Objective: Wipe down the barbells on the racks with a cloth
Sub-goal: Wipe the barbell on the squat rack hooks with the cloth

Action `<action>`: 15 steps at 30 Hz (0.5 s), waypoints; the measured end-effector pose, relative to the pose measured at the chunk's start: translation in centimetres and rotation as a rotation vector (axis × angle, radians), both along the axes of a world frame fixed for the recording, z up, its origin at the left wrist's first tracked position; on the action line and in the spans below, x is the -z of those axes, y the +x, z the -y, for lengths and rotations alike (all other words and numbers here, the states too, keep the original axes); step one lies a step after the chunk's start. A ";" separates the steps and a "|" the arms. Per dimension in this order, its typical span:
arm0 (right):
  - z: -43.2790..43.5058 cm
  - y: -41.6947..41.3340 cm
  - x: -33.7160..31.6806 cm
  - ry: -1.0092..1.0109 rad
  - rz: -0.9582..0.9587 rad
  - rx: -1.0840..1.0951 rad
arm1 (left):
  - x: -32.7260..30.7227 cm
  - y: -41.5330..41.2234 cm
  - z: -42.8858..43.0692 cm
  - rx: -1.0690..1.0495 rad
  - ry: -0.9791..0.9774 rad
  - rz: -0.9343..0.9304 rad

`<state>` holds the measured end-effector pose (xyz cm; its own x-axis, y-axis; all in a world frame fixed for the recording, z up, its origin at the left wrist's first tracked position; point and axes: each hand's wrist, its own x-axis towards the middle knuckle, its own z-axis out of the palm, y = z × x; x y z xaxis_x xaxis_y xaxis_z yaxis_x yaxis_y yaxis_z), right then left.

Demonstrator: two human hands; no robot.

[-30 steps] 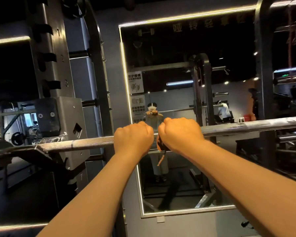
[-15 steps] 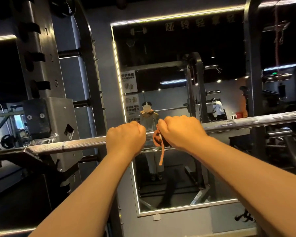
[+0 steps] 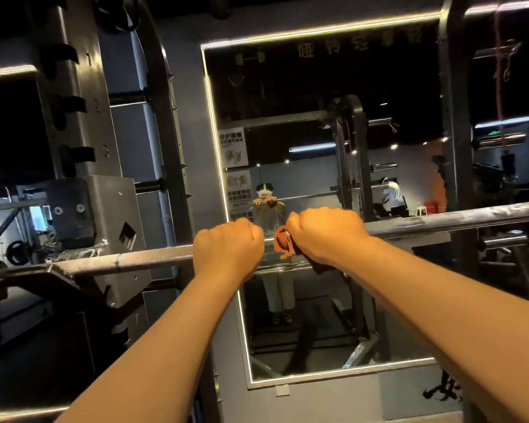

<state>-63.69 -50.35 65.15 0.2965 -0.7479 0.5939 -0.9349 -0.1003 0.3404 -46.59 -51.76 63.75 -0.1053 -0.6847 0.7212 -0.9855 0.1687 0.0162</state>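
Two hands sit on the barbell (image 3: 153,259), close together near mid-shaft, knuckles up. Left hand (image 3: 228,245): fingers curled over the bare steel in a full overhand grip, fingertips hidden on the far side. Right hand (image 3: 326,232): fingers curled the same way, but wrapped round an orange cloth (image 3: 283,242) pressed against the bar. A bunched end of the cloth pokes out on the left of the fist, in the gap between the hands, and a darker fold shows below the wrist. Barbell lies across the rack (image 3: 77,117), its left part resting at a grey bracket (image 3: 110,227), its right part running out of view. Handling, as a judgement: bar is heavy and rigid and should not flex or roll much while seated on the rack. The shaft left of the hands shows rough knurling, which will likely drag at the fabric; the section right of the hands looks smoother and scuffed. Cloth is light and limp, best wrapped full round the shaft under the palm so it slides with the hand. Room: dim gym, dark floor, numbered slots on the rack upright, and a light-edged mirror (image 3: 318,87) on the far wall, reflecting the person behind the bar and another figure farther off.
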 end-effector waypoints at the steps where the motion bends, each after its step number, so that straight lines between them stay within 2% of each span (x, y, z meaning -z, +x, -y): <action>1: -0.2 0.8 0.2 -0.013 0.048 0.034 | 0.0 0.0 -0.1 -0.003 -0.005 0.012; 4: 0.1 2.2 2.9 -0.219 0.143 -0.009 | 0.0 0.0 -0.3 -0.010 -0.015 0.041; 6: 0.6 1.8 5.3 -0.310 0.228 -0.148 | 0.0 0.0 -0.3 -0.010 -0.015 0.057; 7: 0.6 1.1 5.8 -0.331 0.210 -0.200 | 0.0 0.1 -0.2 -0.004 -0.019 0.054; 10: 0.6 -1.0 5.0 -0.248 0.166 -0.245 | 0.1 0.1 0.2 0.001 -0.020 0.023; 15: -0.1 -0.7 1.0 -0.082 0.111 -0.043 | 0.2 0.2 0.3 0.006 -0.020 -0.012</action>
<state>-64.40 -50.25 64.13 0.2562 -0.6834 0.6836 -0.9628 -0.1174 0.2435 -46.44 -52.06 63.55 -0.1009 -0.6696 0.7358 -0.9842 0.1753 0.0246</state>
